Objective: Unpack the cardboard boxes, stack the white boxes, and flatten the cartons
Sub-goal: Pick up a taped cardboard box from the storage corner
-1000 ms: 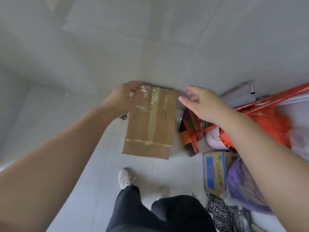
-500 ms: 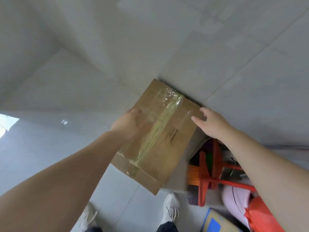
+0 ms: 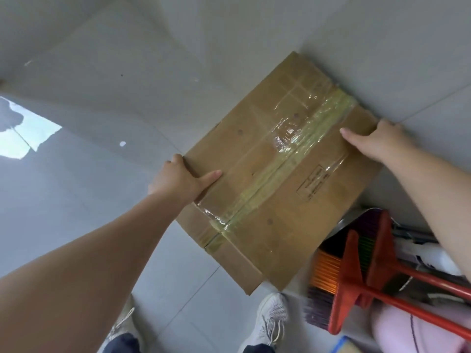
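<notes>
So I've got the cardboard carton point(image 3: 280, 174) in both hands now, tilted on a diagonal against the wall point(image 3: 229, 34), lower corner hanging over the tiled floor point(image 3: 76, 187) just above my right sneaker point(image 3: 271, 319). It's sealed: yellowish tape point(image 3: 285, 164) runs the whole length down the middle seam with crinkly clear tape over it, flaps closed, so I can't see what's inside. There's a small printed stamp point(image 3: 313, 186) on the right half, too small to read.

Grip-wise: left hand point(image 3: 178, 178) is clamped on the left edge, thumb lying flat on the top face and fingers wrapped round behind. Right hand point(image 3: 377, 142) holds the far right edge the same way, thumb on top, fingers curled over the side.

Off to the right there's a red-framed broom point(image 3: 356, 271) with orange and purple bristles, its red handles point(image 3: 420, 299) running off the edge, with something pale pink point(image 3: 413, 332) below them.

Compared to half a second back: the carton fills way more of the view and sits closer. My left hand was flat on the top face by the tape, now it's out at the edge. Right hand had only fingertips at the corner, now it's properly hooked on.
</notes>
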